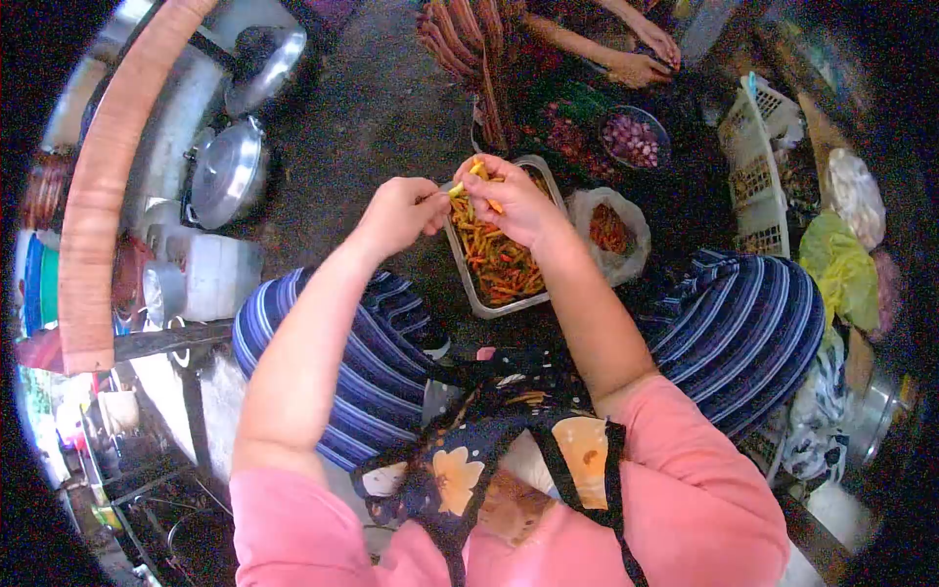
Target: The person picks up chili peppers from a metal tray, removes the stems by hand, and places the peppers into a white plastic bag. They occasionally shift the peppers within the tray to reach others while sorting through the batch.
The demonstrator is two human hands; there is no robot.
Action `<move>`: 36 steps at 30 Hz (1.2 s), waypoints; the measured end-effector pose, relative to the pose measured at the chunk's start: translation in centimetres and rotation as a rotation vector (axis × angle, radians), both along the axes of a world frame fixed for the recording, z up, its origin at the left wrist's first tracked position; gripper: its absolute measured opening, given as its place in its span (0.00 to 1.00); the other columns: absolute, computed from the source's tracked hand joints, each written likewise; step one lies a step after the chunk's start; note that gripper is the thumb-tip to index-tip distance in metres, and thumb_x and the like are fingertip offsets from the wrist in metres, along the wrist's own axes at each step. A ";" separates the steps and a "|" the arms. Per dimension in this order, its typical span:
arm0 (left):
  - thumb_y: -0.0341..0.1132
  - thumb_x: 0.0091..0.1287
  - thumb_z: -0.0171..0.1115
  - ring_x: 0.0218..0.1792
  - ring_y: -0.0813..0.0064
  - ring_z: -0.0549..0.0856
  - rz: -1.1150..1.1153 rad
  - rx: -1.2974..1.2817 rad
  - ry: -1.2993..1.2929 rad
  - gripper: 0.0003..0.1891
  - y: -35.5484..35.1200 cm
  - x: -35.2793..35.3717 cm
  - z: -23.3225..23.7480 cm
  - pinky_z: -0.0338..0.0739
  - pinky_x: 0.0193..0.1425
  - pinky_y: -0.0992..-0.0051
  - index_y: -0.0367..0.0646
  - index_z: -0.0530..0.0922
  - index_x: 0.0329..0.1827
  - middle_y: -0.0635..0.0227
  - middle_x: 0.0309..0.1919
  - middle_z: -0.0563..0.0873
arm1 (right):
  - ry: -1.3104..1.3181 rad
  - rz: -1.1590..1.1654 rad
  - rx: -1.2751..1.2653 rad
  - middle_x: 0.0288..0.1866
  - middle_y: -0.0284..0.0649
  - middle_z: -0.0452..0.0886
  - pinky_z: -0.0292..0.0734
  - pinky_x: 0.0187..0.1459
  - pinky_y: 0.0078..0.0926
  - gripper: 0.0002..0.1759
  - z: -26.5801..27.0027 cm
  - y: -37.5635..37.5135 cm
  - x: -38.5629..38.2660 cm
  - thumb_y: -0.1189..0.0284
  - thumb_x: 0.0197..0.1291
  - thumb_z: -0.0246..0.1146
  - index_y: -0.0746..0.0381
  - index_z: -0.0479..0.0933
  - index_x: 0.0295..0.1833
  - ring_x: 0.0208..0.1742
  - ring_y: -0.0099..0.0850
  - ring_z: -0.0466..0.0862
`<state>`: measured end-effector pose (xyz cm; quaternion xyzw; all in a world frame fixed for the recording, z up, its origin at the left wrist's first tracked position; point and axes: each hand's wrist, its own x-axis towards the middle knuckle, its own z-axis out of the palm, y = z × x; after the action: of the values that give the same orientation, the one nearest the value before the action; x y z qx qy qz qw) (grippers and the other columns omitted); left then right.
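Above a metal tray [481, 307] full of red, orange and green chili peppers [494, 256], my two hands meet. My right hand [511, 203] is closed on a yellow-green pepper [476, 169], with an orange one showing beneath its fingers. My left hand [403, 215] is pinched at the lower left end of the yellow-green pepper, and what its fingertips hold is too small to make out. Just right of the tray lies an open plastic bag [636, 233] with small red peppers [607, 229] inside.
Across from me, another person's hands [641, 61] work near a bowl of red onions [631, 140]. A white crate [755, 181] and plastic bags [843, 269] stand at the right. Lidded metal pots [227, 174] and a wooden edge [108, 205] are at the left.
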<state>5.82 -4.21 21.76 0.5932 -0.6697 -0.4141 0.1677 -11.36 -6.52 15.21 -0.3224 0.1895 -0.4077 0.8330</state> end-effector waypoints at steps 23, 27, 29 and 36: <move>0.31 0.46 0.68 0.42 0.54 0.79 -0.217 -0.516 -0.297 0.21 2.3 -3.9 -1.9 0.75 0.47 0.64 0.40 0.76 0.46 0.56 0.42 0.78 | 0.519 -0.205 0.258 0.31 0.40 0.78 0.78 0.35 0.28 0.07 -15.2 -1.0 -4.0 0.69 0.52 0.61 0.62 0.74 0.33 0.33 0.31 0.80; 0.31 0.47 0.67 0.42 0.55 0.79 -0.249 -0.452 -0.333 0.20 2.0 -3.6 -2.3 0.75 0.47 0.65 0.39 0.77 0.45 0.56 0.42 0.79 | 1.303 -0.279 -0.149 0.42 0.46 0.79 0.74 0.45 0.32 0.16 -23.6 1.7 -3.2 0.66 0.51 0.63 0.63 0.75 0.44 0.44 0.37 0.79; 0.31 0.47 0.66 0.42 0.55 0.79 -0.238 -0.433 -0.333 0.19 2.0 -3.8 -2.3 0.75 0.47 0.64 0.39 0.77 0.45 0.57 0.42 0.79 | 1.362 -0.332 -0.209 0.46 0.48 0.78 0.73 0.49 0.34 0.20 -23.0 3.1 -2.8 0.65 0.51 0.63 0.63 0.74 0.49 0.48 0.40 0.78; 0.32 0.49 0.64 0.42 0.54 0.79 -0.236 -0.368 -0.250 0.16 2.1 -4.4 -2.0 0.74 0.46 0.64 0.38 0.78 0.41 0.55 0.40 0.79 | 1.574 -0.128 -0.338 0.52 0.51 0.74 0.69 0.54 0.39 0.28 -27.2 4.5 -3.1 0.64 0.53 0.60 0.62 0.66 0.59 0.53 0.48 0.74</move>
<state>1.38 -2.09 19.75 0.5169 -0.8140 -0.2254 0.1392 -14.50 -1.98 -11.99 -0.6251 0.6744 -0.1311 0.3704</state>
